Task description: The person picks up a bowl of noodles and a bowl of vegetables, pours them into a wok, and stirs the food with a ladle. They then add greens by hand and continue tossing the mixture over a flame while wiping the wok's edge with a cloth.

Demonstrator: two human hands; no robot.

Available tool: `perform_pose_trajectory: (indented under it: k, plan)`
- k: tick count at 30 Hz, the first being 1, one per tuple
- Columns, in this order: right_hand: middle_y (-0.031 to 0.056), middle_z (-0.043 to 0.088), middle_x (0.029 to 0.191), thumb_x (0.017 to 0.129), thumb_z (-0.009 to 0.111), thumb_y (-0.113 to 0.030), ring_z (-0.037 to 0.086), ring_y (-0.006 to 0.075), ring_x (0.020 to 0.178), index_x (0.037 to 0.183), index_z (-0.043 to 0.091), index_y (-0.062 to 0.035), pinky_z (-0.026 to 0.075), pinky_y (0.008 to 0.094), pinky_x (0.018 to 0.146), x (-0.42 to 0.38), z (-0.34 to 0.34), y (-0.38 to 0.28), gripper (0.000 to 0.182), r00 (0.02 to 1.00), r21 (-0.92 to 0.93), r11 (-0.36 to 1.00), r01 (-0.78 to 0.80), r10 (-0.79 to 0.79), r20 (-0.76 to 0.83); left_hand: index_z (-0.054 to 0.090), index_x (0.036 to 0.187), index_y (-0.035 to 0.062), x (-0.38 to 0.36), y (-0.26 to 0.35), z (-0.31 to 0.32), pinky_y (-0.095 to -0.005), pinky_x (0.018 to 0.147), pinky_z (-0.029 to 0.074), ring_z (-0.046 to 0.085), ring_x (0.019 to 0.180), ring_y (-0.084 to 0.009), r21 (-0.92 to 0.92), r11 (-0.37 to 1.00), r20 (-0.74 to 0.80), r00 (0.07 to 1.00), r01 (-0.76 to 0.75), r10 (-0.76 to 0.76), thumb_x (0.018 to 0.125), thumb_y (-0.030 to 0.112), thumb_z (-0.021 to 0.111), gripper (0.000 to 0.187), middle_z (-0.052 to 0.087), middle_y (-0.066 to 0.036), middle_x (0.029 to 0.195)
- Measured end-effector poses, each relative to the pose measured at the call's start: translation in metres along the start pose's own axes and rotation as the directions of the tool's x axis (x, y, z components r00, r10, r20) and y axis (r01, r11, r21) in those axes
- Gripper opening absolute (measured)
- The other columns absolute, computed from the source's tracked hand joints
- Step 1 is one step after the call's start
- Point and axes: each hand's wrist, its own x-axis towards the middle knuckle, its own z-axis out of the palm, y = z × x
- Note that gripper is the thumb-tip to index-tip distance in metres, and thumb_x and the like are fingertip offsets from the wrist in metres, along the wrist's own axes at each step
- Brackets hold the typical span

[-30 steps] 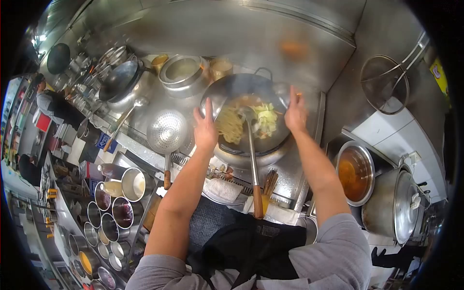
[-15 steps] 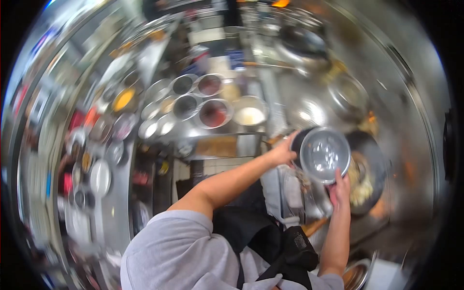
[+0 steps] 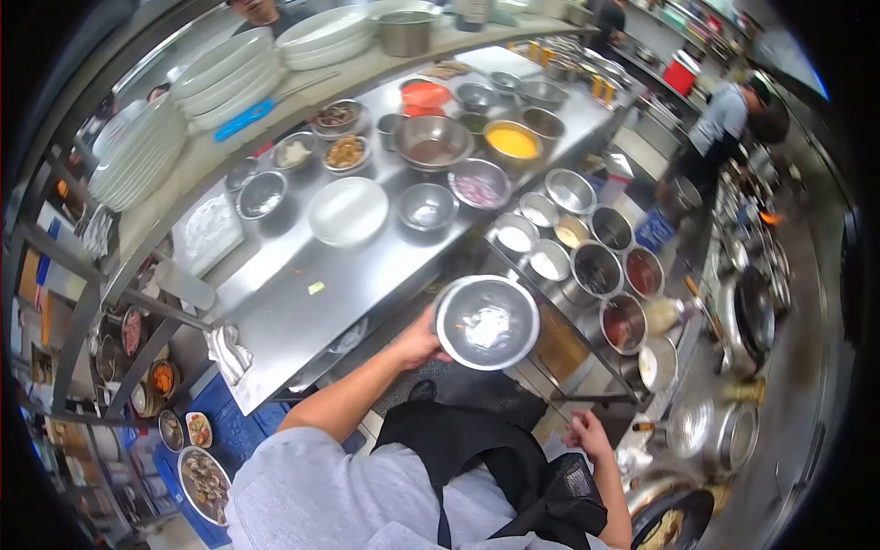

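Note:
My left hand (image 3: 420,341) grips the left edge of a metal mixing bowl (image 3: 486,323), held in the air over the floor between the counter and the stove. The bowl's shiny inside faces me, and a second rim shows behind its left side, so another bowl may be nested under it. My right hand (image 3: 588,433) is apart from the bowl, near my right side, with fingers loosely curled, apart and holding nothing. Below and right of it a black wok (image 3: 692,515) with pale yellow food sits on the stove, partly cut off by my arm.
The steel counter (image 3: 275,316) carries a white oval plate (image 3: 348,212), a bowl of yellow liquid (image 3: 513,140) and several ingredient bowls. Seasoning pots (image 3: 623,323) stand to the right. Stacked plates (image 3: 229,78) line the shelf. A co-worker (image 3: 729,124) stands at the far right.
My view has turned left, from the stove to the counter. The bowl has moved away from the wok in my left hand. My right hand has let go of it.

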Motion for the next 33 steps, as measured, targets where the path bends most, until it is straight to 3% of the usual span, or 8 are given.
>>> perform_pose_trajectory:
  k: [3,8,11,19,24,26,28,33]
  plan:
    - [0.0081,0.063,0.080,0.096,0.065,-0.019,0.062,0.0188,0.060,0.122,0.056,-0.0026,0.051,0.0322,0.056,0.024,0.010,0.000,0.032,0.997,-0.558,0.827,-0.069,0.046,-0.056,0.027,0.148,0.0136,-0.024,0.018,-0.107,-0.0319,0.061,0.063,0.069,0.096,-0.0240,0.031,0.993,-0.243,0.963,-0.110,0.114,0.080,0.004,0.075,0.084,0.056,-0.013,0.127]
    - [0.0070,0.063,0.079,0.095,0.065,-0.015,0.056,0.0182,0.058,0.121,0.056,-0.0015,0.044,0.0351,0.047,0.095,-0.050,0.112,0.031,0.966,-0.517,0.816,-0.258,0.219,-0.137,0.036,0.137,0.0105,-0.075,0.020,-0.238,-0.0336,0.062,0.063,0.069,0.093,-0.0270,0.041,0.977,-0.759,0.629,-0.210,0.168,0.084,0.004,0.071,0.064,0.057,-0.014,0.123]
    - [0.0083,0.064,0.084,0.096,0.063,-0.015,0.059,0.0195,0.061,0.123,0.054,-0.0008,0.047,0.0351,0.046,0.074,-0.007,-0.008,0.032,0.970,-0.358,0.904,-0.234,0.194,-0.144,0.033,0.139,0.0155,-0.093,0.022,-0.283,-0.0333,0.059,0.063,0.070,0.090,-0.0257,-0.047,0.968,-0.867,0.492,-0.245,0.082,0.090,-0.006,0.056,0.058,0.059,-0.014,0.120]
    - [0.0104,0.064,0.095,0.097,0.060,-0.012,0.068,0.0214,0.065,0.132,0.049,-0.0028,0.054,0.0324,0.051,0.072,0.036,-0.111,0.038,0.987,-0.328,0.932,-0.156,0.135,-0.086,0.017,0.150,0.0132,-0.079,0.002,-0.282,-0.0407,0.079,0.059,0.068,0.096,-0.0307,-0.281,0.734,-0.897,0.442,-0.619,0.029,0.089,-0.011,0.046,0.072,0.058,-0.021,0.123]
    - [0.0096,0.065,0.093,0.097,0.059,-0.012,0.067,0.0201,0.064,0.130,0.050,-0.0027,0.053,0.0323,0.051,0.046,0.031,-0.096,0.036,0.975,-0.342,0.920,-0.194,0.143,-0.167,0.036,0.143,0.0057,-0.031,-0.032,-0.190,-0.0356,0.073,0.060,0.071,0.091,-0.0272,-0.313,0.944,-0.317,0.925,0.107,-0.210,0.085,-0.005,0.053,0.061,0.064,-0.020,0.115]
    - [0.0104,0.066,0.089,0.095,0.062,-0.012,0.065,0.0185,0.063,0.128,0.052,-0.0026,0.052,0.0321,0.053,0.029,0.036,-0.090,0.035,0.964,-0.406,0.883,-0.234,0.157,-0.213,0.044,0.141,0.0077,-0.002,-0.074,-0.161,-0.0327,0.072,0.058,0.071,0.084,-0.0218,0.082,0.951,-0.063,0.954,0.298,-0.294,0.088,0.008,0.054,0.054,0.066,-0.014,0.114]
    - [0.0109,0.066,0.088,0.095,0.063,-0.012,0.064,0.0177,0.065,0.128,0.053,-0.0028,0.052,0.0311,0.055,0.010,0.027,-0.054,0.035,0.969,-0.476,0.851,-0.221,0.138,-0.203,0.046,0.140,0.0101,0.024,-0.078,-0.129,-0.0423,0.089,0.052,0.066,0.104,-0.0325,0.865,0.502,0.187,0.934,-0.010,-0.304,0.088,0.014,0.057,0.053,0.065,-0.018,0.115]
    - [0.0154,0.066,0.095,0.091,0.063,-0.009,0.060,0.0192,0.073,0.128,0.054,-0.0007,0.052,0.0329,0.067,-0.049,0.018,-0.033,0.038,0.921,-0.362,0.876,-0.319,0.197,-0.335,0.048,0.138,0.0099,0.088,-0.053,-0.097,-0.0462,0.092,0.050,0.063,0.109,-0.0375,0.777,0.591,0.465,0.830,-0.216,-0.308,0.085,0.018,0.062,0.055,0.066,-0.018,0.114]
